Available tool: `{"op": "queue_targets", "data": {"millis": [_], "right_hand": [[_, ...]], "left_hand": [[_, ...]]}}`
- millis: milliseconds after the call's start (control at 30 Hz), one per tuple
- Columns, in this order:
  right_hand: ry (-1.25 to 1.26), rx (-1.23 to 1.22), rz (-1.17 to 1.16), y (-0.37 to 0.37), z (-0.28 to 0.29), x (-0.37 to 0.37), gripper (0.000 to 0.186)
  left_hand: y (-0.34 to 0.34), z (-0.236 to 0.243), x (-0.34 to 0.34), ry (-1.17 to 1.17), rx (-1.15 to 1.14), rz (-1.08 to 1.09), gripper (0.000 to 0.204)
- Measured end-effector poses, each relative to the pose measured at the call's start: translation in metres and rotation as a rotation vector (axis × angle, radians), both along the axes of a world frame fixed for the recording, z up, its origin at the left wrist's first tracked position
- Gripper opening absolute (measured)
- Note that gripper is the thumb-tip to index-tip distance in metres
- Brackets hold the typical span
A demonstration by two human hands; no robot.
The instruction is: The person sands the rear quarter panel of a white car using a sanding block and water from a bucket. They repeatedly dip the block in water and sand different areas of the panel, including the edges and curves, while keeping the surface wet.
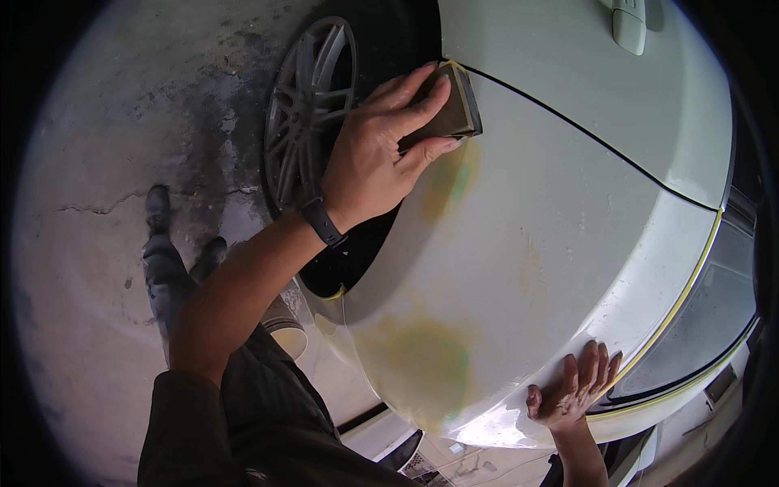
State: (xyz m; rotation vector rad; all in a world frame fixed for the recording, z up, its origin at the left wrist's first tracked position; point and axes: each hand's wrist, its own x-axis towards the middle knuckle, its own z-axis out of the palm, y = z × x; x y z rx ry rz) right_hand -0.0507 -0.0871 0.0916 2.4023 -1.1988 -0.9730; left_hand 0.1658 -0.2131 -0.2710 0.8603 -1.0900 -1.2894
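Note:
My left hand, a black band on its wrist, is closed round a dark sanding block. The block rests against the pale car's rear side panel, at the upper edge of the wheel arch beside the door seam. Just below it, the panel shows a yellowish-green sanded patch. A larger yellow-green patch spreads lower down, behind the wheel. My right hand lies with its fingers spread on the panel, close to the yellow tape edging the rear window.
The alloy wheel stands under the arch at the left. A bucket sits on the concrete floor by my legs. A door handle juts out at the top, and a dark rear window curves along the right.

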Motion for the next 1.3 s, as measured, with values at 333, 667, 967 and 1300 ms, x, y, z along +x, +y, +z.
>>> {"op": "queue_targets", "data": {"millis": [333,667,967,1300], "right_hand": [[0.034,-0.009,-0.034,0.003,0.000,0.004,0.071],[0.011,-0.030,-0.033,-0.001,-0.004,0.008,0.068],[0.023,-0.033,0.002,-0.002,-0.004,0.004,0.069],[0.019,-0.040,-0.024,0.001,-0.003,0.003,0.072]], "left_hand": [[0.008,0.004,0.003,-0.102,-0.087,0.054,0.067],[0.009,0.006,0.006,-0.082,-0.250,0.034,0.068],[-0.001,-0.002,0.006,-0.098,-0.293,0.025,0.069],[0.016,-0.012,0.005,-0.124,-0.231,0.063,0.073]]}}
